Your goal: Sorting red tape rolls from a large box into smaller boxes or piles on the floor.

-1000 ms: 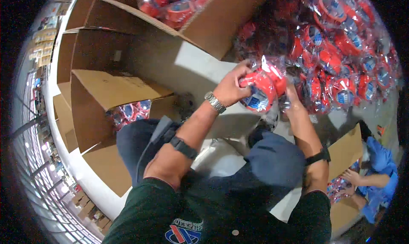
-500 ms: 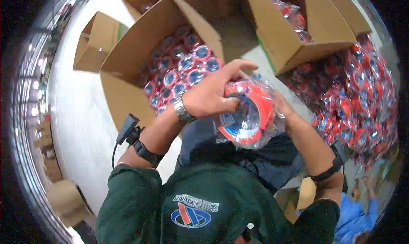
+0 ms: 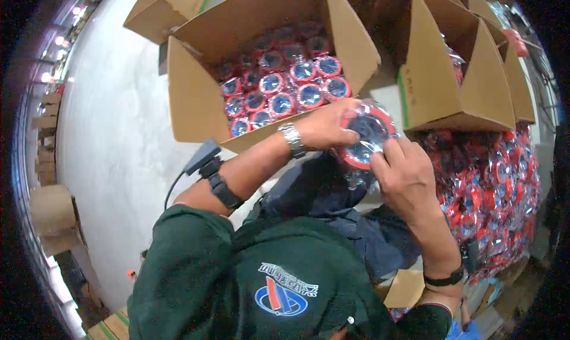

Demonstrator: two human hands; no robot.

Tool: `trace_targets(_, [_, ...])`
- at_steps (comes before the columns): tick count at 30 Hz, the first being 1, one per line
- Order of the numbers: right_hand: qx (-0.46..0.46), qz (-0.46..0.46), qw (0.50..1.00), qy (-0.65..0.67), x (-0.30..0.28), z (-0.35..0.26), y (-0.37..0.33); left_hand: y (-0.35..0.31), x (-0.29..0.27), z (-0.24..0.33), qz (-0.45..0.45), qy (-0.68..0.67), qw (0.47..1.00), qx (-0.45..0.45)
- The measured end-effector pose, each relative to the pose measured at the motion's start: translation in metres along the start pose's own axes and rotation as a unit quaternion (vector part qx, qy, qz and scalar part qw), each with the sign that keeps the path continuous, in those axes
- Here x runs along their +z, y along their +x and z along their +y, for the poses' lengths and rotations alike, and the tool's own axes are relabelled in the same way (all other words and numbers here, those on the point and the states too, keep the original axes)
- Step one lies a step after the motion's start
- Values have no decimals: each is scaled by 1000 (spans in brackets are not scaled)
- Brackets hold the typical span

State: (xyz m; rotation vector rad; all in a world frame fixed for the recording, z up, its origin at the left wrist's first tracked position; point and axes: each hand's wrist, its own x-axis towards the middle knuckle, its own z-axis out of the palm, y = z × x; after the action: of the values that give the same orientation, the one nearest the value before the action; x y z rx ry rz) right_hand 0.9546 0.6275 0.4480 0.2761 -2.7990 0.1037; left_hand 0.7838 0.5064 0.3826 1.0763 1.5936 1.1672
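In front of my lap is a red ring-shaped item in clear plastic wrap (image 3: pixel 369 131), with dark blue showing through its middle. My left hand (image 3: pixel 329 126) grips its left side, the thumb bent over the rim toward the centre. On the right side, my right hand (image 3: pixel 408 171) is closed at the lower edge, thumb and fingertips pressed on the shiny wrap. An open cardboard box (image 3: pixel 199 111) stands just beyond my left forearm. Rows of similar wrapped red rings (image 3: pixel 281 104) fill its bottom, their round faces upward.
To my right lies a large heap of wrapped red rings (image 3: pixel 493 191). Behind the heap stands another open box (image 3: pixel 436 81) with wrapped pieces inside. A further carton (image 3: pixel 172 10) is at the far left. Pale floor (image 3: pixel 113 132) runs along my left side.
My right hand has come from behind the wrapped ring to its near right edge. The ring has moved slightly up and right and turned. The view has shifted, showing more of the box.
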Motion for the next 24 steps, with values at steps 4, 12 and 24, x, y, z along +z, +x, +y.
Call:
trace_targets(4, [-3, -65, 996, -54, -3, -7, 3, -1, 10, -5, 35, 59, 997, 26])
trace_targets(12, [399, -9, 867, 297, -9, 66, -29, -26, 7, 32, 45, 132, 949, 283])
trace_targets(24, [541, 83, 722, 424, 35, 143, -97, -58, -121, -119, 385, -75, 919, -35])
